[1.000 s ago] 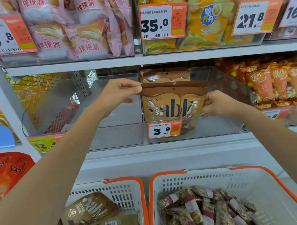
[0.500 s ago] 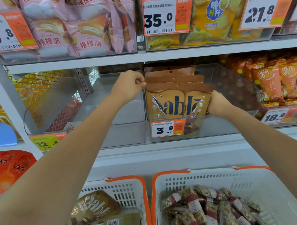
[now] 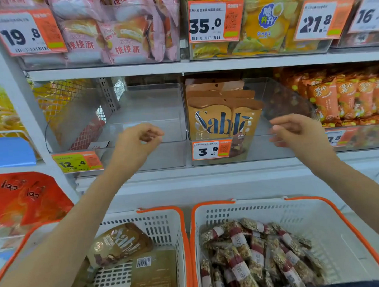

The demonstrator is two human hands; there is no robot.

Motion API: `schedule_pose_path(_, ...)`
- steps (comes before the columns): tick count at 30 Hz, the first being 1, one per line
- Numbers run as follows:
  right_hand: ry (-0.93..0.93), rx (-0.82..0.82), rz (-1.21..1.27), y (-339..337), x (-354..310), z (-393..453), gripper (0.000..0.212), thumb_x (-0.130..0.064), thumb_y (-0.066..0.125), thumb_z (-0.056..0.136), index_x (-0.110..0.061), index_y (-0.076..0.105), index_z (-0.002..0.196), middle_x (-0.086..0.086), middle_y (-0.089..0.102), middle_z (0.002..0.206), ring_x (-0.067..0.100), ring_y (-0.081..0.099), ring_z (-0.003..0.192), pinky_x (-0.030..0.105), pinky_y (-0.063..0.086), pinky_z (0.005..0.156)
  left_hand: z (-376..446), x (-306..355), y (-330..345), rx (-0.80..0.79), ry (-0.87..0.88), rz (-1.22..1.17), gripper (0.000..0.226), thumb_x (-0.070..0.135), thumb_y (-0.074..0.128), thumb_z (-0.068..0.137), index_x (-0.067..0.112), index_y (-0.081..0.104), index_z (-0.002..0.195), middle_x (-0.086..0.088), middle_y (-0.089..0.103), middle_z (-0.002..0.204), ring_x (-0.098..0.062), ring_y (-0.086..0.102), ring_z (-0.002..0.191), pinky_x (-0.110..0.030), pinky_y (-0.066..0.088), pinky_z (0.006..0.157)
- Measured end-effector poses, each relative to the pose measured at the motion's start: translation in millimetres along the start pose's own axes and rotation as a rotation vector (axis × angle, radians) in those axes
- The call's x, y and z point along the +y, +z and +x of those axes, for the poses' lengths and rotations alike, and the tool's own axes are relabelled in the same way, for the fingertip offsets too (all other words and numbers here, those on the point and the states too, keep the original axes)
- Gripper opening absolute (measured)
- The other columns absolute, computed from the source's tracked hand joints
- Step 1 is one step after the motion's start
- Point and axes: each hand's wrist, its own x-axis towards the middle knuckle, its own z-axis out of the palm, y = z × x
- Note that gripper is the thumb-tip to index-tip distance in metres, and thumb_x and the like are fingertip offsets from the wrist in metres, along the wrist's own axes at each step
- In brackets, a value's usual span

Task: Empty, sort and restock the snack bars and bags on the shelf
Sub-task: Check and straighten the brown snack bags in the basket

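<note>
Several tan Sablé bags [image 3: 224, 120] stand upright in a row inside a clear bin [image 3: 277, 148] on the middle shelf, above the 3.9 price tag. My left hand [image 3: 138, 139] hovers in front of the neighbouring clear bin [image 3: 150, 156], which holds nothing. Its fingers are loosely curled and hold nothing. My right hand [image 3: 296, 130] floats to the right of the bags, apart from them, with relaxed fingers and nothing in it. Below, the left basket [image 3: 165, 211] holds two more Sablé bags [image 3: 121, 244]. The right basket [image 3: 317, 205] holds several wrapped snack bars [image 3: 260, 255].
Pink cake bags [image 3: 114, 36] and yellow chip bags [image 3: 266, 25] fill the top shelf. Orange snack packs [image 3: 343, 97] sit in the bin to the right. Red bags [image 3: 23, 198] hang at the lower left, beyond a white shelf post [image 3: 19, 107].
Both hands have let go of the front Sablé bag and drawn back toward me and lower. The bags now stand on their own in the bin.
</note>
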Motion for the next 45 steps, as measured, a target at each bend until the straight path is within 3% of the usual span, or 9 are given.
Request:
schedule_pose_path(5,0.177,-0.329,0.011,19.0,0.7,-77.1,0.005,-0.006,0.063,0.090,-0.007,0.065,0.085,0.013,0.070,0.080,0.013,0.067,0.057,0.023,0.058,0.059,-116.9,-62.0,-10.9,-0.014,-0.356,-0.115,0.012,0.009,0.067,0.086,0.020,0.069,0.082,0.010,0.069,0.076,-0.007,0.062,0.066,-0.020,0.048,0.064)
schedule_pose_path(9,0.101,-0.704,-0.232,86.8,7.7,-132.2,0.003,-0.019,0.067,0.088,-0.017,0.069,0.086,-0.006,0.071,0.083,0.005,0.066,0.070,0.017,0.050,0.069,-203.1,-140.1,-9.1,-0.087,-0.783,-0.029,0.009,0.009,0.068,0.085,0.016,0.068,0.091,-0.006,0.068,0.094,-0.026,0.063,0.088,-0.040,0.050,0.082)
schedule_pose_path(12,0.120,-0.968,-0.248,163.0,20.2,-176.2,0.011,-0.023,0.065,0.090,-0.018,0.068,0.099,-0.010,0.063,0.092,-0.004,0.057,0.081,0.017,0.045,0.075,-263.0,-184.7,-19.1,-0.183,-1.012,0.160,0.022,0.009,0.067,0.084,0.008,0.069,0.106,-0.011,0.067,0.112,-0.030,0.059,0.105,-0.037,0.045,0.089)
schedule_pose_path(16,0.230,-1.165,-0.216,266.4,43.7,-218.7,0.031,-0.026,0.066,0.089,-0.017,0.058,0.118,-0.001,0.059,0.117,0.012,0.056,0.106,0.021,0.042,0.084,-296.5,-212.7,-26.6,-0.285,-1.178,0.285,0.033,0.008,0.064,0.084,0.002,0.057,0.116,-0.018,0.059,0.116,-0.033,0.054,0.103,-0.031,0.037,0.075)
schedule_pose_path(20,0.344,-1.246,-0.311,336.0,75.3,-254.1,0.061,-0.029,0.069,0.086,-0.011,0.042,0.138,0.006,0.049,0.137,0.021,0.048,0.124,0.024,0.040,0.093,-313.4,-237.4,-26.5,-0.021,-1.304,0.556,0.059,0.026,0.072,0.077,0.004,0.042,0.122,-0.023,0.043,0.126,-0.041,0.042,0.116,-0.046,0.041,0.091)
schedule_pose_path(25,0.499,-1.316,-0.402,363.1,107.8,-283.4,0.079,-0.026,0.068,0.088,-0.010,0.022,0.150,0.008,0.032,0.152,0.024,0.036,0.136,0.026,0.035,0.103,-324.2,-258.1,-30.0,0.394,-1.502,0.546,0.090,0.009,0.074,0.074,0.004,0.018,0.144,-0.027,0.025,0.143,-0.043,0.031,0.126,-0.052,0.031,0.105)
schedule_pose_path(30,0.436,-1.223,-0.415,377.0,116.2,-281.2,0.069,-0.027,0.067,0.089,-0.013,0.029,0.146,0.008,0.038,0.148,0.023,0.039,0.133,0.029,0.035,0.105,-320.7,-283.2,-45.8,0.519,-1.483,0.700,0.077,0.012,0.070,0.080,0.007,0.026,0.143,-0.023,0.029,0.146,-0.044,0.030,0.132,-0.057,0.030,0.105)
schedule_pose_path(37,0.406,-1.160,-0.300,390.5,108.7,-272.0,0.056,-0.025,0.070,0.086,-0.019,0.043,0.134,0.003,0.048,0.139,0.020,0.046,0.125,0.026,0.038,0.098,-320.9,-284.6,-60.9,0.696,-1.306,0.446,0.041,0.010,0.063,0.087,0.019,0.040,0.120,-0.013,0.061,0.114,-0.033,0.060,0.103,-0.049,0.052,0.085)
schedule_pose_path(45,0.350,-1.084,-0.074,383.0,72.0,-263.6,0.045,-0.017,0.068,0.087,-0.021,0.050,0.128,-0.005,0.056,0.129,0.008,0.053,0.109,0.017,0.044,0.089,-307.5,-247.5,-74.3,0.517,-1.023,0.490,0.021,0.017,0.052,0.096,0.013,0.065,0.112,-0.007,0.067,0.108,-0.025,0.061,0.100,-0.039,0.051,0.083)
